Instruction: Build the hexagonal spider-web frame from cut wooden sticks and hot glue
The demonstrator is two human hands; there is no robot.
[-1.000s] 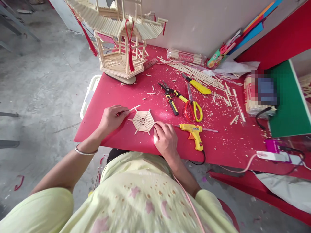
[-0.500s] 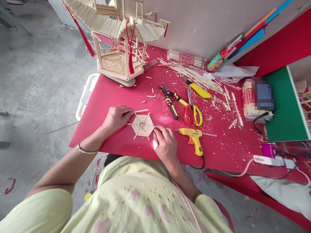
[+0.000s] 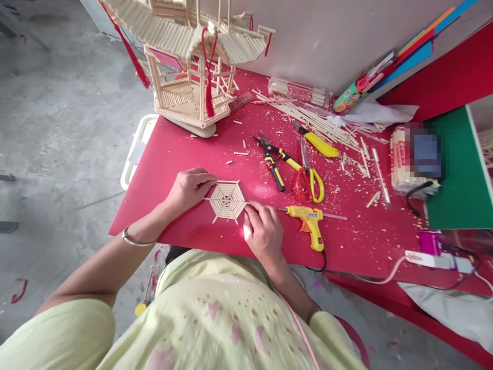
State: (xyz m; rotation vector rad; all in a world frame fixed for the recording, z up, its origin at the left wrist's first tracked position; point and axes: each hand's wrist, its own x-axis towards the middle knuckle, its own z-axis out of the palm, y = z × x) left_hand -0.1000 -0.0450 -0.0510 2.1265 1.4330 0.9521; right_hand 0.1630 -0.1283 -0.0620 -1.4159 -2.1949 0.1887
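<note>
A flat hexagonal web of thin wooden sticks [image 3: 226, 202] lies on the red tabletop before me, its spoke ends poking past the outer ring. My left hand [image 3: 192, 189] is closed in a pinch at the left end of a wooden stick [image 3: 229, 182], which lies along the web's far edge. On the opposite side, my right hand [image 3: 264, 226] pinches the tip of the web's right-hand spoke. Just right of that hand rests a yellow hot glue gun [image 3: 308, 216] with a clear glue stick in its back.
A stick-built pavilion model [image 3: 196, 77] with red tassels stands at the back left. Beyond the glue gun lie scissors [image 3: 310, 180], cutting pliers [image 3: 274, 167], a yellow utility knife [image 3: 319, 143] and loose sticks [image 3: 319, 121] among scraps. A power strip [image 3: 427, 259] sits at the right.
The stick in my left hand has come down from a slant to lie along the web's far edge. My right hand keeps its hold on the spoke. The view has shifted slightly.
</note>
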